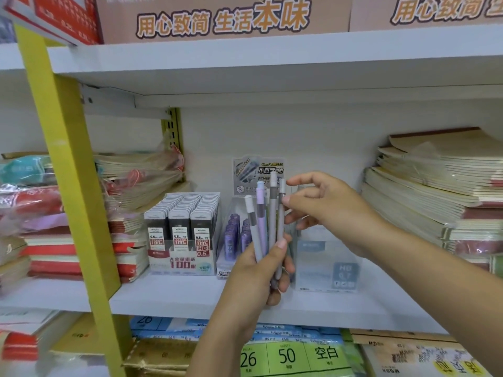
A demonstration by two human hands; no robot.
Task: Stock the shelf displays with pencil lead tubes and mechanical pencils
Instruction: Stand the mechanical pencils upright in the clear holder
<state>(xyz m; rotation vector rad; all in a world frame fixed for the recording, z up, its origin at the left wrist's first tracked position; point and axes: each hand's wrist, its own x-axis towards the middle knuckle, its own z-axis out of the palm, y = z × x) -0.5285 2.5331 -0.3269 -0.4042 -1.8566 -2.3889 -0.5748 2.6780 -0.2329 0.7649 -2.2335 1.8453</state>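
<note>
While L hand (253, 278) grips pencils (261, 227), R hand (324, 210) pinches rightmost.

A yellow-green painted upright post (68, 159) slants up the front of the unit. Right of it, a white shelf board (168, 295) lies under a second white board (245, 63), with a plain, evenly lit white back panel (299, 137) between them. Behind the post, a slotted yellow rail (177, 137) stands against that panel. Cream-paged notebook stacks (435, 186) pile up far right of the post; plastic-wrapped, red-edged notebooks (136, 175) sit just beside it. Up beside the post's top stand tan cardboard boxes with orange lettering (217, 20); down right of its foot lie green printed labels (288, 355).
</note>
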